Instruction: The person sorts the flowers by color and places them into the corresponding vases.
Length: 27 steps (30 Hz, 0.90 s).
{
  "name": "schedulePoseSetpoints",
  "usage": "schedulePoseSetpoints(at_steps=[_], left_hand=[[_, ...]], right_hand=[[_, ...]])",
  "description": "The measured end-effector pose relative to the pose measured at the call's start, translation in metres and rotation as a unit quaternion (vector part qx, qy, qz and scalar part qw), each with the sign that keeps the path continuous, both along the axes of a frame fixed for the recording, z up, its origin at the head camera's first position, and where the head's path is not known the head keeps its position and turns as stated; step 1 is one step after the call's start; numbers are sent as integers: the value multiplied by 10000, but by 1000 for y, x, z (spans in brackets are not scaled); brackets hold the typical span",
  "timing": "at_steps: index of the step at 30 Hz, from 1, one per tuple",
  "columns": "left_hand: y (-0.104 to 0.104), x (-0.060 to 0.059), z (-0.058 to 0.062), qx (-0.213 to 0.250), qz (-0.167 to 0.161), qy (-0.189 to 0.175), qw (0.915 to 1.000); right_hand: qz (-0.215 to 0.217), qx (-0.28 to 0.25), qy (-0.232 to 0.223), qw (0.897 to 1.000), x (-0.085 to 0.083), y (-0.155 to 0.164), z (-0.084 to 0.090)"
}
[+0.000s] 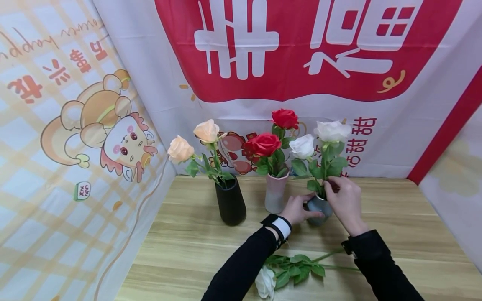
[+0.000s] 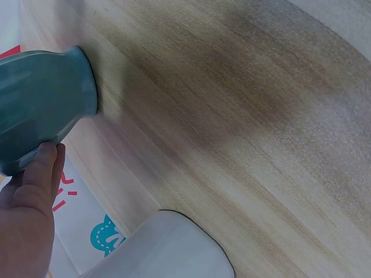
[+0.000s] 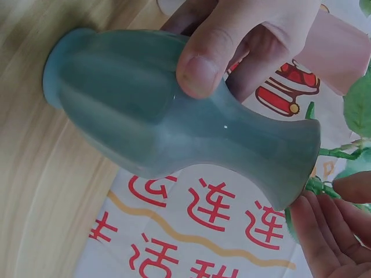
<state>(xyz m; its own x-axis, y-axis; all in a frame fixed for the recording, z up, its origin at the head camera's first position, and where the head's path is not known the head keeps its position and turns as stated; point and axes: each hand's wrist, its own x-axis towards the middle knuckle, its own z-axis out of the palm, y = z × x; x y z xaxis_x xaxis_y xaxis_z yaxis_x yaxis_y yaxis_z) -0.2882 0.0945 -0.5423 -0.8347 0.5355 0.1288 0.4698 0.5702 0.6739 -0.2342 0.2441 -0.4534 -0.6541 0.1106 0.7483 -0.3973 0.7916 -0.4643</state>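
A blue-green vase (image 3: pixel 127 98) with a narrow neck and flared mouth stands on the table. My left hand (image 1: pixel 296 210) grips its body, the thumb lying across the side in the right wrist view. At the mouth, my right hand (image 1: pixel 345 202) pinches a green stem (image 3: pixel 342 153), its fingertips right at the rim. Above that vase rise two white roses, a larger one (image 1: pixel 333 131) and a smaller one (image 1: pixel 302 146), with green leaves. Another white rose (image 1: pixel 265 282) lies on the table between my forearms, leaves and stems pointing right.
Left of my hands stands a pink-and-white vase (image 1: pixel 275 196) with two red roses (image 1: pixel 263 144). Farther left, a black vase (image 1: pixel 231 202) holds two peach roses (image 1: pixel 207 131). Printed cloth (image 1: pixel 241 92) hangs behind the wooden table (image 1: pixel 180 251), and another covers the left side.
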Motion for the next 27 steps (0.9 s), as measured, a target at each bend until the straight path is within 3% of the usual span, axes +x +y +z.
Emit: schedulePoseSetpoints(at_steps=[13, 27], left_hand=[[-1, 2, 4, 159, -99, -202, 9996], [-1, 3, 4, 141, -78, -252, 9996]], right_hand=[[383, -17, 509, 9980, 22, 7, -4], [1177, 632, 134, 9910, 57, 24, -11]])
